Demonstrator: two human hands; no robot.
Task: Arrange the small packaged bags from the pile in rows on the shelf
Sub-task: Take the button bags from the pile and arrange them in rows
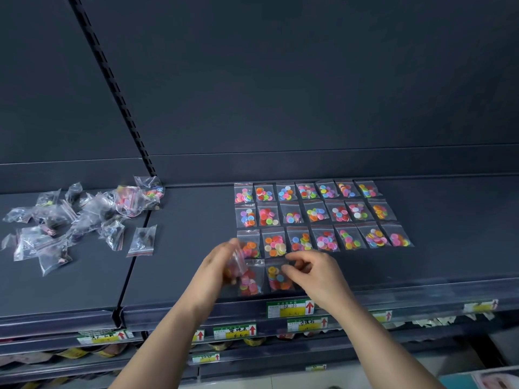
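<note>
The dark grey shelf (191, 248) carries the pile (78, 220) of clear bags at its left end, heaped loosely and overlapping, most with dark contents and a few with coloured buttons. One loose bag (142, 240) lies just right of the pile, apart from it.

Further right the rows (316, 213) of button bags lie flat: three full rows of seven, one behind the other, edges nearly touching. In front of them a fourth row holds two bags side by side at its left end.

The left hand (217, 269) hovers over the first of these two, its fingers curled round a held bag (238, 261), which is blurred and tilted upright. The right hand (314, 273) is beside it, fingers bent, with its fingertips at the upper right edge of the second front bag (276, 276). Whether it pinches that bag or only touches it cannot be told. Both forearms reach in from below.

Price labels (289, 308), green and yellow with red arrows, sit on the shelf's front lip and on the lips of the shelves beneath.
</note>
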